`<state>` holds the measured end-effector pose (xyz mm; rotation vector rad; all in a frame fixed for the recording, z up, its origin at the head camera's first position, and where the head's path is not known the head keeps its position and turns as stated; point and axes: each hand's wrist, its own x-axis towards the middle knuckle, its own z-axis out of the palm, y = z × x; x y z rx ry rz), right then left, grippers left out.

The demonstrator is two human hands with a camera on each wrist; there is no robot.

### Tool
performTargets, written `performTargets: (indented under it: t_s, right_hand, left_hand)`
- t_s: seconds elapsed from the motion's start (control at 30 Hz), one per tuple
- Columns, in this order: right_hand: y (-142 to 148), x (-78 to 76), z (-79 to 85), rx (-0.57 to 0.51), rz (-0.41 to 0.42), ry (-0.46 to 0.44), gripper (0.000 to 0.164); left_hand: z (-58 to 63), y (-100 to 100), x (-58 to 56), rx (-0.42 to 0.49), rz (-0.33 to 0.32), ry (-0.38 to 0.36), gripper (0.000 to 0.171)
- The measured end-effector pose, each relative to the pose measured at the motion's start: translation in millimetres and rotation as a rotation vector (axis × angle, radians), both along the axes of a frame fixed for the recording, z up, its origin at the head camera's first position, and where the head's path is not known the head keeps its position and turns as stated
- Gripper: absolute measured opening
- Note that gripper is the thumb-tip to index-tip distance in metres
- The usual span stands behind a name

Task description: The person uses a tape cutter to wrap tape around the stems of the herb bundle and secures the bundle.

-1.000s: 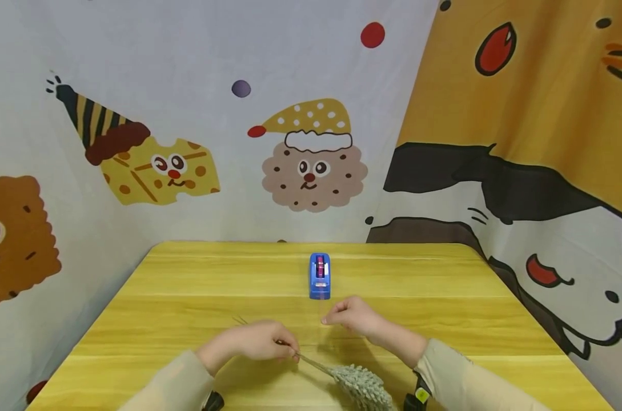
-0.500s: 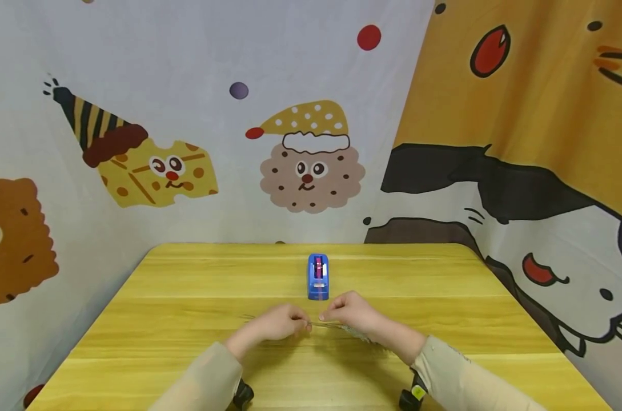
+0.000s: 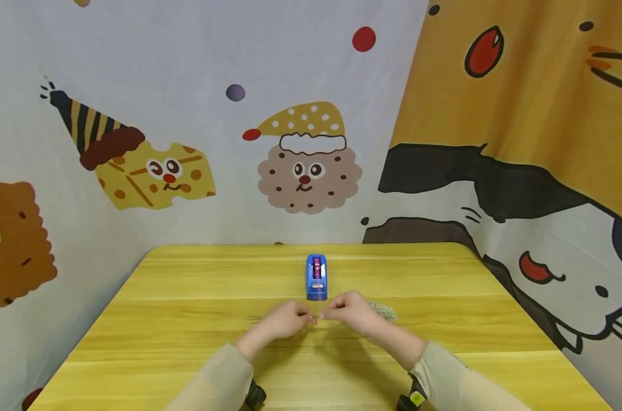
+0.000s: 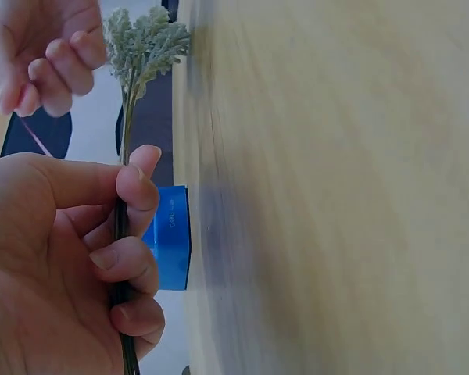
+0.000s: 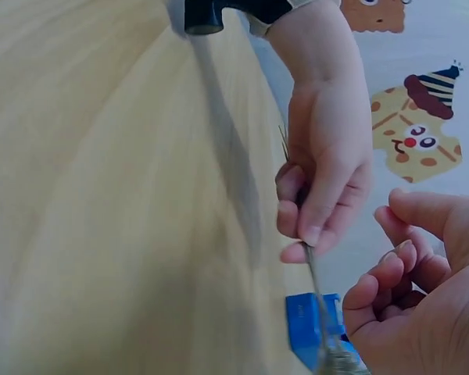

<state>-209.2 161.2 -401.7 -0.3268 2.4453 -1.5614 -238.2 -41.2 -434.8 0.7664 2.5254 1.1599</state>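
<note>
In the head view my left hand (image 3: 285, 319) grips a bunch of thin dark stems with pale grey-green leafy tops (image 3: 384, 310). The left wrist view shows the stems (image 4: 126, 117) running between its thumb and curled fingers. My right hand (image 3: 353, 311) pinches the end of a thin pinkish tape strip (image 4: 37, 139), which leads back to a blue tape dispenser (image 3: 316, 292) on the table. Both hands are close together just in front of the dispenser. From the head camera, my right hand and forearm hide part of the stems, which lie close to the strip.
The yellow wood-grain table (image 3: 187, 274) reaches back to a cartoon-printed cloth (image 3: 197, 68). A pink tape roll (image 3: 317, 268) sits inside the dispenser. Black camera mounts are strapped at both wrists.
My left hand has moved forward and right, bringing the stems from near the table's front up to the tape strip. The right hand stays nearly in place, still pinching the strip.
</note>
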Motion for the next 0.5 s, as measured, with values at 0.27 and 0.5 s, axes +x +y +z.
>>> performTargets:
  t_s: [0.27, 0.5]
  right_hand:
    - [-5, 12.5, -33.8, -0.14, -0.101, -0.041, 0.029]
    - [-13, 25.1, -52.1, -0.265, -0.212, -0.087, 0.028]
  left_hand:
    - [-3.8, 0, -0.3, 0.034, 0.01, -0.027, 0.02]
    - [-4.9, 2, 5.3, 0.014, 0.01, 0.001, 0.017]
